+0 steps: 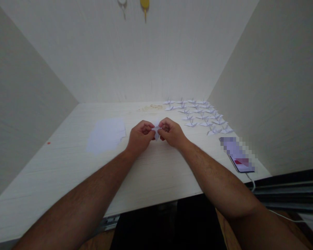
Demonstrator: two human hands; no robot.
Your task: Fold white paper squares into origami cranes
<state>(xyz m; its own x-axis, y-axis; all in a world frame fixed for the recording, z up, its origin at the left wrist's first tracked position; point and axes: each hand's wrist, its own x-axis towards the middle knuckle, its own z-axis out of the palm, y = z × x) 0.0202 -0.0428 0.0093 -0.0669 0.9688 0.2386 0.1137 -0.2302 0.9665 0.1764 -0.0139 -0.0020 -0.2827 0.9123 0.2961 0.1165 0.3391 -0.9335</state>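
Observation:
A small piece of folded white paper (pixel 157 133) is held up between both hands, over the middle of the white table. My left hand (pixel 142 136) pinches its left side between thumb and fingers. On the opposite side, my right hand (pixel 172 132) grips it the same way. The paper tapers to a point at the bottom, and the fingertips cover part of it. Several folded white paper cranes (pixel 198 111) stand in rows at the back right of the table, beyond my right hand. Left of my left hand lie flat white paper sheets (pixel 106 134).
A phone (pixel 241 161) with a white cable (pixel 252 182) lies at the table's right edge. Walls (pixel 146 62) enclose the table at the back and sides. A small red spot (pixel 49 143) marks the left part, and a brownish stain (pixel 153 107) the back.

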